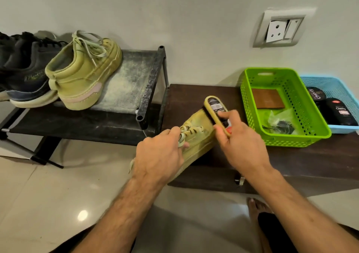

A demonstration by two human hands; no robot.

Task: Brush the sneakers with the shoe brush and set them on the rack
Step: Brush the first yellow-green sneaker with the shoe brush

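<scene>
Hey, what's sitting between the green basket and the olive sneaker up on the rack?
In the head view, the rack's black end post and a bare stretch of dark bench top lie between the green basket and the racked sneaker.

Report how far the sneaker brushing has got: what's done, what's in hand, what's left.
Looks done: one olive-green sneaker already stands on the rack, beside a black sneaker. In hand: the left hand grips the second olive-green sneaker at its laces over the dark bench, while the right hand holds the shoe brush against its side. Left: finish brushing, then set it on the rack.
</scene>
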